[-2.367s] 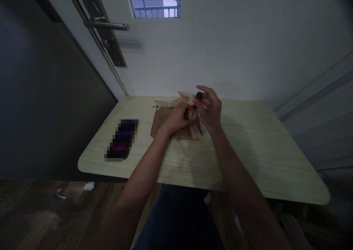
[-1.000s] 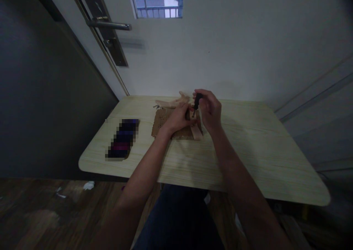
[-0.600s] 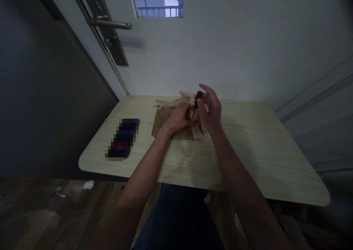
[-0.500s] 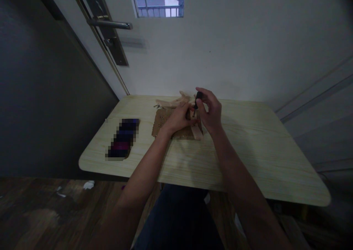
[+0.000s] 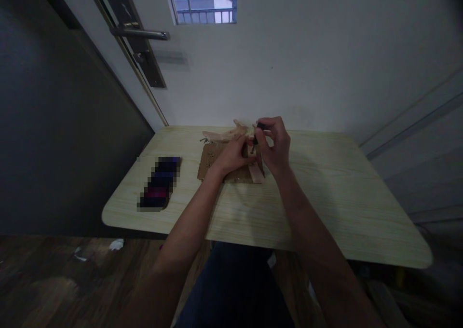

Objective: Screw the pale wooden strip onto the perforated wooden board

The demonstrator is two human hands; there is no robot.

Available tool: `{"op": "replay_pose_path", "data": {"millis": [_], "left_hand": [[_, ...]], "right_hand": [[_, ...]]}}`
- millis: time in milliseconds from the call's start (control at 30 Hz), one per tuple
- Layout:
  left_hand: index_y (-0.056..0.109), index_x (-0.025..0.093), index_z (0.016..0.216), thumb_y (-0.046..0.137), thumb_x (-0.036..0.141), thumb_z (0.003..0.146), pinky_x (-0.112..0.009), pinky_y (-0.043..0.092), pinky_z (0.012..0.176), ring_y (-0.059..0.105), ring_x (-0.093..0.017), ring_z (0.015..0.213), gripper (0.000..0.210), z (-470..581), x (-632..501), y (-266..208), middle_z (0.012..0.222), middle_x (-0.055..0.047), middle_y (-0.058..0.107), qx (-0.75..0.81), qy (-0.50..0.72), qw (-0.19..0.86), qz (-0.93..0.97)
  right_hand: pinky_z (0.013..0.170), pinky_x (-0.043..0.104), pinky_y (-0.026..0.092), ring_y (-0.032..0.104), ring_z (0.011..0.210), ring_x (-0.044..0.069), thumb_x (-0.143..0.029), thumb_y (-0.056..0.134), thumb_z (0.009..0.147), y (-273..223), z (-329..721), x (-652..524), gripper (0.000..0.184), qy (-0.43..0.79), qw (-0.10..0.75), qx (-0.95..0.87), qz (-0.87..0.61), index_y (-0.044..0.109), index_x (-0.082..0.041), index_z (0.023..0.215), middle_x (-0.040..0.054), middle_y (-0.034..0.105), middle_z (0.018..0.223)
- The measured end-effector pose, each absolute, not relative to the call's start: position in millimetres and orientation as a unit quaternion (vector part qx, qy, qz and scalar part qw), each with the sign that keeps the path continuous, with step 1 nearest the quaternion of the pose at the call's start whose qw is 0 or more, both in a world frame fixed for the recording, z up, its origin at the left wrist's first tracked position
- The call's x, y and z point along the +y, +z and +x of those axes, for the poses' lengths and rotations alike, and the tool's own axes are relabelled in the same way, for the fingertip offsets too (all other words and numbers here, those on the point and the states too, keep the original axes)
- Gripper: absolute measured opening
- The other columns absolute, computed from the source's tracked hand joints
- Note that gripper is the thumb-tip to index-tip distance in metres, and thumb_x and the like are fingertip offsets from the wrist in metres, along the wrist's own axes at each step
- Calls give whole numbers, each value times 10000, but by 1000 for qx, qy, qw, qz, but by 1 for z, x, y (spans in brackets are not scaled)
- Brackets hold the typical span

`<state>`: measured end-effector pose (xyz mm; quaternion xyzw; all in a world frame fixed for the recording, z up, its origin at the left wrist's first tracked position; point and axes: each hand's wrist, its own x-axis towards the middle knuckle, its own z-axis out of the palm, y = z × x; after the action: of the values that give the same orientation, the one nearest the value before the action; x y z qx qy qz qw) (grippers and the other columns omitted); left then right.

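My right hand (image 5: 275, 142) grips the black handle of a screwdriver (image 5: 258, 134), tilted with its shaft pointing down. The tip meets a pale wooden strip (image 5: 256, 172), and what sits right under it is too small to make out. Thumb and fingers of my left hand (image 5: 236, 155) hold this strip from the left, close beside the shaft. Beneath both lies a brown piece of cardboard (image 5: 209, 159) with small holes at its left. Just behind the cardboard rest more pale wooden pieces (image 5: 220, 136), partly hidden by my left hand.
Several small dark screws or nails (image 5: 204, 140) lie by the cardboard's back left corner. A phone-like object (image 5: 161, 182), blurred by pixels, lies on the left of the light wood-grain table (image 5: 343, 188). Behind the table stands a white door with a metal handle (image 5: 144, 33).
The screwdriver's handle has turned slightly in my right hand, and the fingers have shifted around its top. My left hand stays on the strip. The whole view has shifted a little.
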<state>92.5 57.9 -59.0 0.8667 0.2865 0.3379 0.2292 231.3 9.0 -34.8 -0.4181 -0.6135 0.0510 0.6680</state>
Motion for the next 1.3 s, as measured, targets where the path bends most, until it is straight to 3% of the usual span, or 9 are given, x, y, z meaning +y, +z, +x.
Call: {"op": "replay_pose_path", "data": {"millis": [200, 333, 500, 633, 900, 1000, 1300], "left_hand": [[541, 169, 944, 776, 389, 721, -402, 473, 866, 574, -251, 971, 392, 93, 57, -59, 1040, -94, 616, 288, 339, 225, 867], [540, 171, 961, 767, 380, 734, -399, 477, 862, 575, -251, 977, 383, 92, 56, -58, 1053, -96, 614, 289, 336, 224, 868], [547, 175, 965, 776, 386, 724, -419, 477, 876, 577, -261, 976, 394, 93, 57, -58, 1031, -90, 613, 295, 331, 216, 870], [547, 167, 969, 781, 379, 719, -416, 479, 867, 575, -257, 963, 403, 93, 57, -58, 1039, -97, 610, 296, 333, 218, 868], [553, 168, 969, 773, 343, 720, -401, 479, 870, 574, -254, 986, 375, 92, 55, -55, 1047, -94, 607, 301, 330, 230, 865], [556, 165, 965, 777, 350, 716, -402, 480, 869, 573, -254, 984, 381, 93, 55, -55, 1047, -92, 606, 301, 329, 228, 865], [558, 157, 1024, 776, 325, 721, -425, 467, 919, 567, -272, 1035, 410, 93, 58, -59, 1127, -119, 608, 272, 347, 238, 865]], "right_hand": [[760, 298, 602, 716, 847, 143, -469, 574, 889, -36, 231, 9, 302, 115, 671, -607, -409, 534, -274, 1116, 16, 715, 964], [706, 289, 605, 696, 809, 143, -491, 595, 869, -36, 233, 12, 379, 88, 662, -613, -423, 542, -310, 1198, 3, 697, 932], [591, 240, 534, 583, 696, 103, -455, 667, 818, -36, 235, 13, 224, 5, 663, -596, -453, 630, -267, 934, -7, 615, 904], [568, 224, 513, 568, 709, 103, -402, 671, 823, -33, 235, 10, 192, -2, 658, -599, -456, 638, -262, 949, -2, 600, 905], [723, 288, 597, 676, 950, 165, -456, 486, 924, -29, 232, 2, 317, 43, 640, -631, -436, 634, -260, 1124, 58, 687, 1109], [775, 316, 609, 705, 937, 169, -453, 503, 919, -32, 233, 4, 328, 75, 643, -628, -432, 620, -265, 1162, 52, 710, 1112], [599, 251, 571, 641, 760, 128, -434, 651, 833, -37, 232, 12, 312, 45, 664, -607, -434, 613, -307, 1115, 3, 651, 965]]}}
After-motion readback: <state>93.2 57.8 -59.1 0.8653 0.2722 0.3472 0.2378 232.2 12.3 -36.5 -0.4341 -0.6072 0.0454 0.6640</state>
